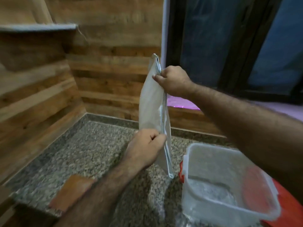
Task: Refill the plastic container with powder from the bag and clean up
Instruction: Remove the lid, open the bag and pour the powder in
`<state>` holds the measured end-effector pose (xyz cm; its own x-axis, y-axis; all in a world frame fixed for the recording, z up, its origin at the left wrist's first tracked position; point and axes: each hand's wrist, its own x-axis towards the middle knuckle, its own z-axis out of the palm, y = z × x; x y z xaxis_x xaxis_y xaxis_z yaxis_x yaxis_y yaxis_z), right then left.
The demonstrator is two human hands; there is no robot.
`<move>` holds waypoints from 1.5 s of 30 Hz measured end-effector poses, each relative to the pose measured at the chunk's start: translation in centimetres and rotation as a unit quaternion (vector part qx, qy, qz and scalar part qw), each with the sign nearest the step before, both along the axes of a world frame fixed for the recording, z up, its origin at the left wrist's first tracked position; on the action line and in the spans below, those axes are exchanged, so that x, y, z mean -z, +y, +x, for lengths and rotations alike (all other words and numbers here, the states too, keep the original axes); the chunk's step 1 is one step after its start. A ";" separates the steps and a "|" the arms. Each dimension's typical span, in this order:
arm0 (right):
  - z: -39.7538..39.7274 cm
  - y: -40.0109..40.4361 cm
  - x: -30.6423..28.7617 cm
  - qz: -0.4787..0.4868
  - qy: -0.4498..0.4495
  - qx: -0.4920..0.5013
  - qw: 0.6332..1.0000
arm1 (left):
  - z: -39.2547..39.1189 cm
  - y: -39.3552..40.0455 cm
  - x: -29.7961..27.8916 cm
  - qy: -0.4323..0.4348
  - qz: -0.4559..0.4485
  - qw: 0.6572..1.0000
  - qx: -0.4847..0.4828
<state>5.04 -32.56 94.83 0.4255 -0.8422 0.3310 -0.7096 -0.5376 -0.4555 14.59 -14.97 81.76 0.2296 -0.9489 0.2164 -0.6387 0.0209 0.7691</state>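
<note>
The right hand (173, 80) is pinching the bag (153, 102) high, the left hand (146, 147) pinching it low; the bag is hanging upright, just left of the container (229, 185) standing on the table (91, 145).

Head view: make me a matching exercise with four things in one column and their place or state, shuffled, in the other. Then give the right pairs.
Things:
1. bag
2. plastic container
3. left hand
4. right hand

Places or states:
A. pinches the bag's upper part
B. stands open on the countertop, a little powder at the bottom
C. held up in the air, on edge
D. grips the bag's lower part

Pairs: 1-C, 2-B, 3-D, 4-A
</note>
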 end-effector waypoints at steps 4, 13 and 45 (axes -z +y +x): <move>-3.7 0.4 -5.7 -0.049 -0.046 -0.013 0.998 | 0.6 -4.0 -6.1 0.084 -0.106 0.989 -0.064; -10.4 1.9 -10.8 -0.166 -0.082 -0.025 0.982 | 2.0 -14.9 -9.9 0.267 0.031 0.960 -0.076; -18.8 4.7 0.3 -0.108 -0.168 -0.044 0.979 | 0.5 -13.1 -15.0 0.413 -0.018 0.910 0.025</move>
